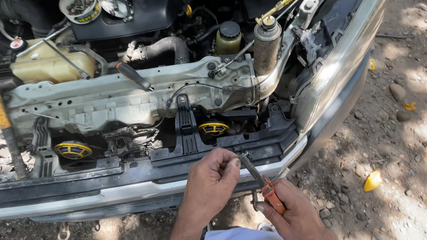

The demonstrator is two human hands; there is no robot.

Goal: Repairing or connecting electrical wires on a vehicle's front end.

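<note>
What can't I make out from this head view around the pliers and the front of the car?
- Tip of the pliers: covered by the fingers of the left hand, so what it grips is hidden.
- Right hand: palm side turned away; its grip on the orange handles is only partly seen.
- Contents of the round tin on the engine: too small to identify.
- Hammer: lower handle sinks into shadow behind the bumper.

hammer (4, 127) left, canister (266, 46) right, on crossmember (107, 99)
</note>
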